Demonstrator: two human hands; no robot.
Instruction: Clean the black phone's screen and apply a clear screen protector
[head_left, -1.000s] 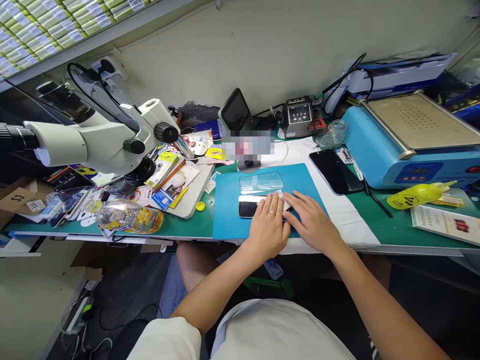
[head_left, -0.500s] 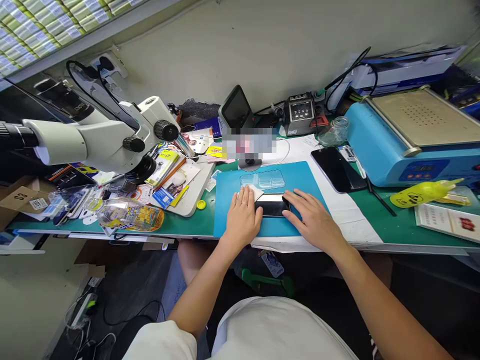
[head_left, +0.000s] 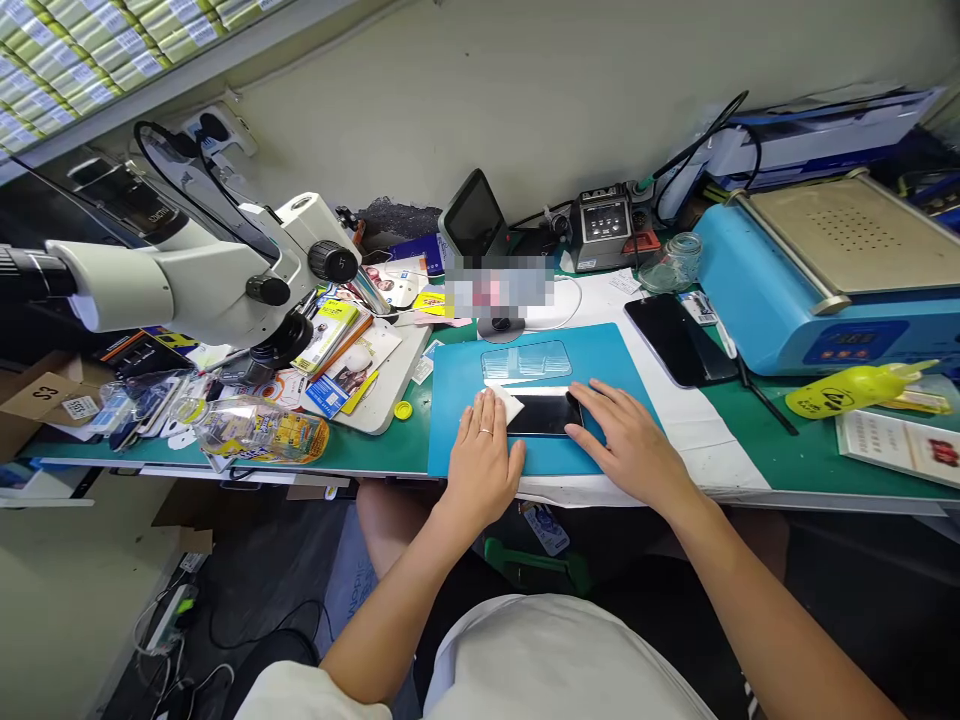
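Note:
A dark phone [head_left: 544, 413] lies flat on a blue work mat [head_left: 607, 352] at the bench's front edge. My left hand [head_left: 484, 462] lies flat with its fingers pressed together on a white wipe [head_left: 507, 404] at the phone's left end. My right hand [head_left: 628, 441] rests open with fingers stretched, its fingertips touching the phone's right end. A clear plastic film [head_left: 526, 361] lies on the mat just behind the phone.
A white microscope [head_left: 195, 275] overhangs cluttered packets at the left. A second black phone [head_left: 676, 340], a blue heating machine [head_left: 825, 280] and a yellow bottle [head_left: 855, 386] sit at the right. A soldering station [head_left: 602, 227] and small screen [head_left: 471, 222] stand behind.
My left hand slid with the wipe from the phone's right part to its left end, uncovering the dark screen. My right hand stayed at the right end.

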